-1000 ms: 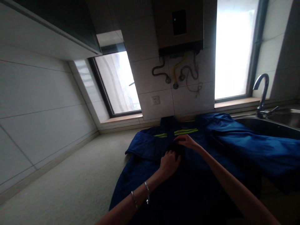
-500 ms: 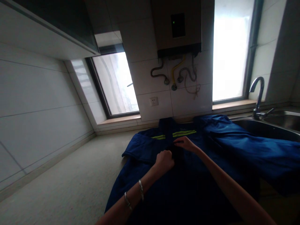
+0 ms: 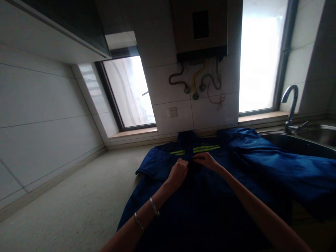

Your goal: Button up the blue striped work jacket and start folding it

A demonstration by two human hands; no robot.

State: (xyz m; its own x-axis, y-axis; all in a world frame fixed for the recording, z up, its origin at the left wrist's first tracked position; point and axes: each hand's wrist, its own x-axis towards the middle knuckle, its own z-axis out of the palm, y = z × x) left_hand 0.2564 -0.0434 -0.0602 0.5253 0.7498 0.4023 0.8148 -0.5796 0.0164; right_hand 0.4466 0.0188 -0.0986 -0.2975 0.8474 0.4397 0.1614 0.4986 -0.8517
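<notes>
A dark blue work jacket (image 3: 160, 164) with yellow-green stripes across the chest lies spread on the counter, its collar toward the wall. My left hand (image 3: 179, 172), with two bracelets on the wrist, is closed on the jacket's front edge near the middle. Just right of it, my right hand (image 3: 207, 161) pinches the front at the centre line, a little below the stripes. The fingertips of both hands are close together. Dim light hides the detail of the fastening between them.
The pale counter (image 3: 86, 196) runs along the left wall. At right, a jacket sleeve lies near the sink (image 3: 278, 140) and its tap (image 3: 291, 108). A water heater (image 3: 201, 31) with hoses hangs above, beside two windows. A socket (image 3: 172, 112) is on the wall.
My left hand has moved up along the jacket front toward the collar, closer to my right hand. The right hand has shifted only slightly. The jacket lies nearly as before.
</notes>
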